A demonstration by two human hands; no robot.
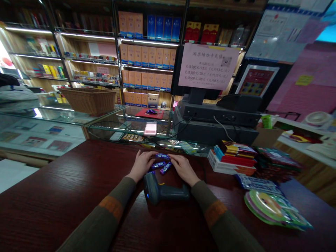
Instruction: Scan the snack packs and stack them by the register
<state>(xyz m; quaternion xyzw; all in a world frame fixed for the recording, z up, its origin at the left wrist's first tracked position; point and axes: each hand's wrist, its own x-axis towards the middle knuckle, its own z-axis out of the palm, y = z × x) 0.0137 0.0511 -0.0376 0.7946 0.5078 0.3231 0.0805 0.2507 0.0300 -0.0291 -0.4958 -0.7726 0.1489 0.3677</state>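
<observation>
A small purple-wrapped candy pack (162,156) lies crosswise between my hands. My left hand (142,163) has its fingers bent around the left end of it, and my right hand (184,168) pinches at the right end. Just below are two more purple packs (158,165), one slanting toward my right hand; a bit of purple also shows behind the scanner. A dark barcode scanner (165,193) rests on its side between my forearms, its head to the left with a small blue light.
On the right of the dark wooden counter (65,196) are stacked boxes (233,159), blue packets (259,183) and round green-edged packages (273,208). Behind stand a glass display case (123,120), a monitor with a pink sign (208,66) and a wicker basket (89,99).
</observation>
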